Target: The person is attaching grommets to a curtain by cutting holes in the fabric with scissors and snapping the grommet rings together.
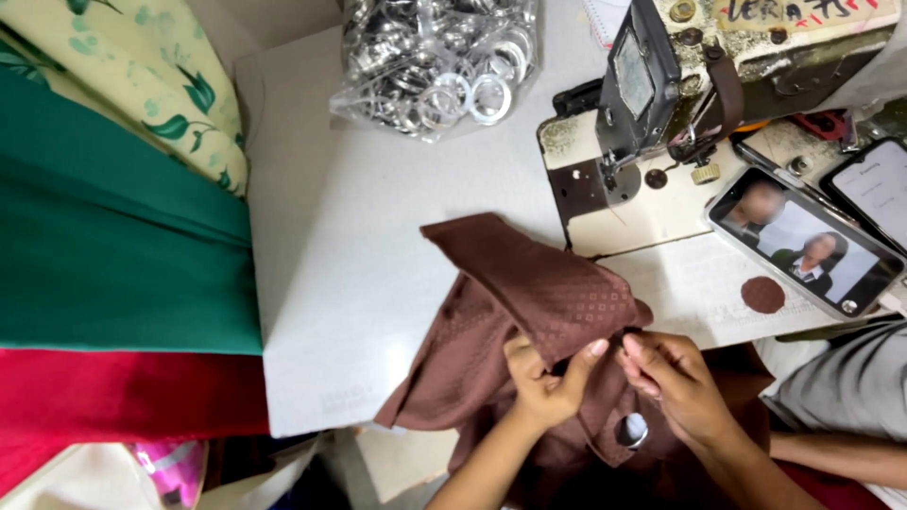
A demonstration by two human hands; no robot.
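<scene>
Forearms enter from bottom edge, converging. Left hand (pixel 545 380) pinches fold of brown cloth (pixel 529 302) between thumb and fingers, palm down. Right hand (pixel 673 378) just beside it, fingertips curled onto same cloth edge — hands near touching, both clamped on cloth. Metal eyelet (pixel 632 431) sits in cloth below right hand. Cloth runs up and left from hands across white table (pixel 340 236), long axis diagonal, far corner pointing at sewing machine (pixel 661 85). Left hand nearer cloth's bulk. Beyond — phone (pixel 803 247), bag of rings (pixel 444 61).
</scene>
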